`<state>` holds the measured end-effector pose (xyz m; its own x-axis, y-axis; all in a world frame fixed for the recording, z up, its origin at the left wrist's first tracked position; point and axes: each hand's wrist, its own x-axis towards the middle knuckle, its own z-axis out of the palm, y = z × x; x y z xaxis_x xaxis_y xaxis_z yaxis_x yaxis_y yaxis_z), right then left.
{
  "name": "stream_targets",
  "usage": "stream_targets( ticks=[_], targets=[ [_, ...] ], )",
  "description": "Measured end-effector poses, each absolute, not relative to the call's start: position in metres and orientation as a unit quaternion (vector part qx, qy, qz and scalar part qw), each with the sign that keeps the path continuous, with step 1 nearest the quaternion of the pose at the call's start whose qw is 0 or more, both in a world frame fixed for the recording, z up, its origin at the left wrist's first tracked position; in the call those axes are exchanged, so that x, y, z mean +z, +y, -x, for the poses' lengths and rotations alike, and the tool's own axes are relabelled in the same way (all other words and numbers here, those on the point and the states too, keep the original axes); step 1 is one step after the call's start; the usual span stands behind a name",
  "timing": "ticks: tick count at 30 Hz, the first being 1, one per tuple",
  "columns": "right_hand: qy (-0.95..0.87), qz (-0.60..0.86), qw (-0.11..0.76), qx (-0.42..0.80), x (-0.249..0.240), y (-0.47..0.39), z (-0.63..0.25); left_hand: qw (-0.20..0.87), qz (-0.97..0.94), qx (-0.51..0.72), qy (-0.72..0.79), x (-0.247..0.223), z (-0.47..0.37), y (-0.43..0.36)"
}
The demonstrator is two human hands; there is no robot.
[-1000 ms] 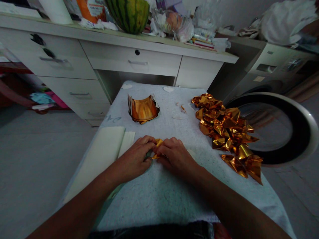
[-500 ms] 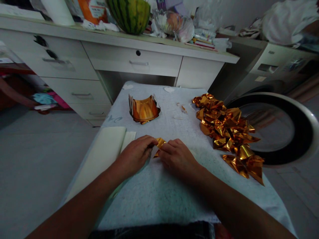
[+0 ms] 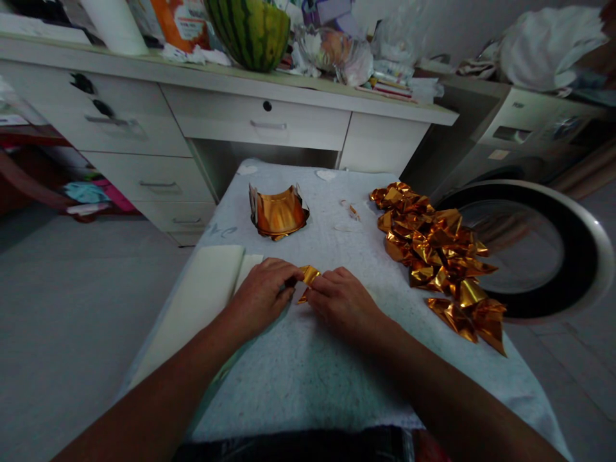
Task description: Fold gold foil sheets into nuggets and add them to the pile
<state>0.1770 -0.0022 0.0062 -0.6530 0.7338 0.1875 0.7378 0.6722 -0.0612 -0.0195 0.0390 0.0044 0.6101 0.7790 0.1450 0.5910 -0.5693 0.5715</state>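
Observation:
A small piece of gold foil paper (image 3: 309,276) is pinched between my two hands, just above the cloth-covered table (image 3: 289,378). My left hand (image 3: 264,290) grips its left edge with closed fingertips. On the other side, my right hand (image 3: 342,300) has its fingers closed on the right part and hides much of it. Beyond my hands stands a curved stack of gold foil sheets (image 3: 280,213). To the right lies a heap of folded gold foil pieces (image 3: 440,247). A folded pale sheet (image 3: 202,289) rests left of my left hand.
A few thin scraps (image 3: 353,212) lie on the cloth past my right hand. Behind the table is a white desk (image 3: 298,128) bearing a cut watermelon (image 3: 250,32) and clutter. At right, a washing machine's round door (image 3: 577,250) hangs open beside the table.
My hands and the foil piece between them are almost where they were. The whole view has shifted slightly; nothing has been let go or picked up.

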Motion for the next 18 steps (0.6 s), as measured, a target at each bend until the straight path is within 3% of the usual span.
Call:
stream_targets(
  ticks=[11,18],
  targets=[
    [-0.882,0.458,0.108,0.011,0.010,0.000,-0.191,0.282,-0.864,0.182,0.376,0.014,0.020,0.034],
    [-0.855,0.486,0.163,0.080,0.013,0.001,-0.201,0.222,-0.903,0.168,0.328,0.007,0.016,0.032]
  ],
)
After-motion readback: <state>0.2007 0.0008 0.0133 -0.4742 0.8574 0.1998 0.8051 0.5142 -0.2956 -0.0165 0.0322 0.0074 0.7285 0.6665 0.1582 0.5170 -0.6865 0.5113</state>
